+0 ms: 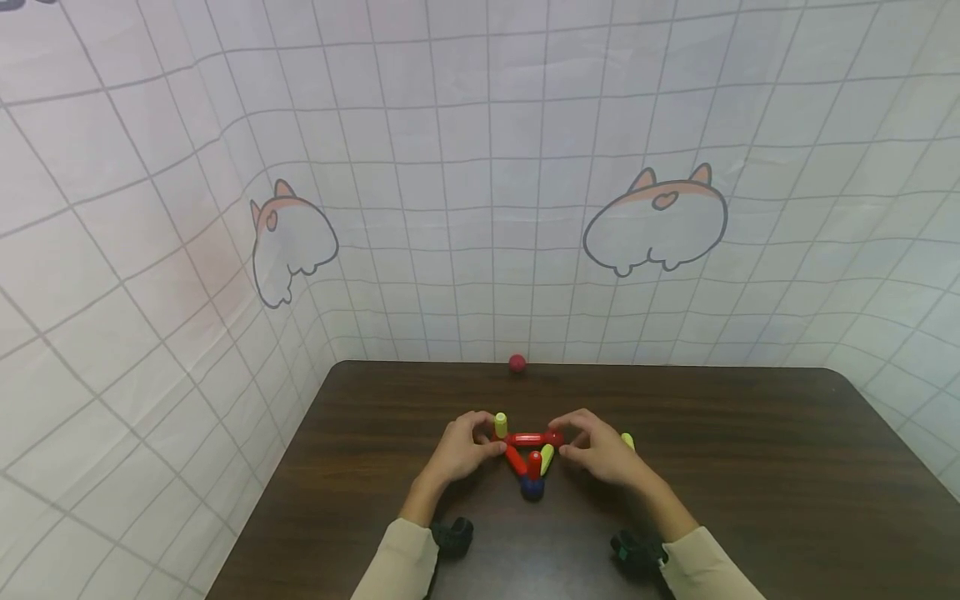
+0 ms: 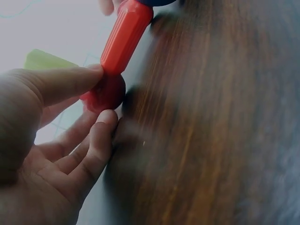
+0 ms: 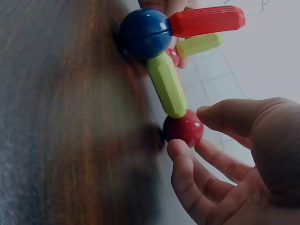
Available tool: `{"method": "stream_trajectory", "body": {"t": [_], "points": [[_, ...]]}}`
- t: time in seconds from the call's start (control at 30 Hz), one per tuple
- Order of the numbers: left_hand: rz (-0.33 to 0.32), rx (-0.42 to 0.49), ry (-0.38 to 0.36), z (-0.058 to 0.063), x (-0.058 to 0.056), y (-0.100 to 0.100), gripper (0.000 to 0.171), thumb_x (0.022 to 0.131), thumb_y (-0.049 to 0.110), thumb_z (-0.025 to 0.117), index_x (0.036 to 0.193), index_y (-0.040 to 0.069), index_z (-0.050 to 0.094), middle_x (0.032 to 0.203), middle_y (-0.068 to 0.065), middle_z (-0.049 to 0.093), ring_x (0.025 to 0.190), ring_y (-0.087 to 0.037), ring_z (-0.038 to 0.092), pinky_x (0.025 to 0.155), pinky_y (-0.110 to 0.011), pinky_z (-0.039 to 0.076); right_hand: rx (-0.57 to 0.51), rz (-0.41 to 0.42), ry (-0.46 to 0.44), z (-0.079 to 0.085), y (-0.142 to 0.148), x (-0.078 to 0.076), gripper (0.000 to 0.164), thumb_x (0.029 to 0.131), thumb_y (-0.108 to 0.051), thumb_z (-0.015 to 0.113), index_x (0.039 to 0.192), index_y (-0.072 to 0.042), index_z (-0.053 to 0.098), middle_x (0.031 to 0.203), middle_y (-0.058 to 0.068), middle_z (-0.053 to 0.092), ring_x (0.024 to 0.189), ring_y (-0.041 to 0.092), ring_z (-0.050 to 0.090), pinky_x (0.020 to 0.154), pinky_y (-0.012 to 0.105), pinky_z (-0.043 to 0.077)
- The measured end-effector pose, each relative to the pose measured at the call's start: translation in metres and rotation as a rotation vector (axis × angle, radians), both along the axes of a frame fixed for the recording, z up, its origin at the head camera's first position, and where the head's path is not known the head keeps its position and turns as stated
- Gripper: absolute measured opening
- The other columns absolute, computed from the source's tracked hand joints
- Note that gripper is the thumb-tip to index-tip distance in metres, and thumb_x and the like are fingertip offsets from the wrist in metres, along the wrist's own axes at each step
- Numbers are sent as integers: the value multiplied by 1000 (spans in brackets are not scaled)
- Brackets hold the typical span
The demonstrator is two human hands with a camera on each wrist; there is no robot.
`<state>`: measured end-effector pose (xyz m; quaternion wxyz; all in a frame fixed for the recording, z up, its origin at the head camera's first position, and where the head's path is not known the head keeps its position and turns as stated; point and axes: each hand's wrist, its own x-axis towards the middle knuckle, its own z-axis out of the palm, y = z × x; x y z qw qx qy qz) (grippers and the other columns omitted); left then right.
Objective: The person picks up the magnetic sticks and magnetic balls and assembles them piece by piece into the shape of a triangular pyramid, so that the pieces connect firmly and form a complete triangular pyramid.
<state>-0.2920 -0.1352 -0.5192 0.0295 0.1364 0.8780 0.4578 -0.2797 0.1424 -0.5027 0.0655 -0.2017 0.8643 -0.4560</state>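
Note:
A triangle of magnetic rods and balls sits on the table between the two hands. My left hand (image 1: 457,452) pinches the red ball (image 2: 110,93) at its left corner, thumb on one side and fingertips on the other. The right-corner red ball (image 3: 183,127) is held between the thumb and fingers of my right hand (image 1: 600,452). A red rod (image 1: 528,439) joins these balls at the back. Another red rod (image 2: 125,37) and a yellow-green rod (image 3: 166,86) run to a blue ball (image 3: 144,33) in front. An upright red rod (image 1: 535,464) tops the blue ball; an upright yellow-green rod (image 1: 501,425) tops the left ball.
Near the back edge of the dark wooden table (image 1: 375,400) lies a loose red ball (image 1: 517,363). Another yellow-green rod (image 1: 627,440) shows partly behind the right hand. Grid-patterned cloth (image 1: 465,208) hangs behind and beside the table.

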Motion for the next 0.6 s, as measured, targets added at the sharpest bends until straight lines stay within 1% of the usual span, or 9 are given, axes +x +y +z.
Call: {"method": "stream_trajectory", "body": {"t": [0.1, 0.2, 0.3, 0.43, 0.53, 0.6], "points": [[23, -7, 22, -1, 0, 1, 32, 86, 19, 83, 114, 8, 71, 97, -5, 63, 80, -13, 58, 69, -26, 49, 6, 18, -3, -2, 0, 0, 34, 94, -5, 70, 127, -10, 66, 128, 14, 59, 86, 20, 65, 61, 30, 55], [38, 7, 20, -1, 0, 3, 33, 88, 18, 82, 117, 9, 70, 89, -4, 64, 74, -12, 57, 65, -26, 48, 11, 18, 11, -2, 1, 0, 31, 93, -6, 71, 123, -10, 67, 124, 14, 60, 85, 19, 65, 60, 29, 54], [40, 27, 16, -1, 1, 4, 35, 89, 17, 80, 121, 10, 69, 83, -1, 68, 68, -12, 58, 60, -26, 47, 25, -1, 24, -3, 0, 0, 26, 92, -7, 73, 117, -11, 67, 117, 12, 62, 82, 17, 64, 59, 29, 52], [9, 49, 18, 0, 3, 4, 37, 92, 15, 76, 128, 13, 65, 92, 0, 74, 73, -11, 63, 64, -27, 50, 45, -47, 11, -4, -1, 0, 22, 91, -10, 76, 111, -13, 67, 110, 9, 64, 78, 16, 62, 58, 30, 51], [-36, 55, 20, 0, 3, 4, 39, 93, 9, 72, 132, 13, 63, 101, -4, 77, 80, -11, 66, 69, -28, 52, 45, -87, -9, -4, -1, 0, 21, 91, -11, 77, 109, -14, 67, 107, 9, 65, 76, 16, 61, 59, 31, 50], [-64, 47, 16, 1, 3, 3, 43, 92, 3, 68, 133, 13, 62, 106, -5, 76, 82, -11, 67, 71, -28, 52, 45, -111, -12, -4, -1, 0, 20, 90, -10, 77, 108, -14, 68, 105, 9, 66, 75, 17, 61, 60, 32, 50]]}}
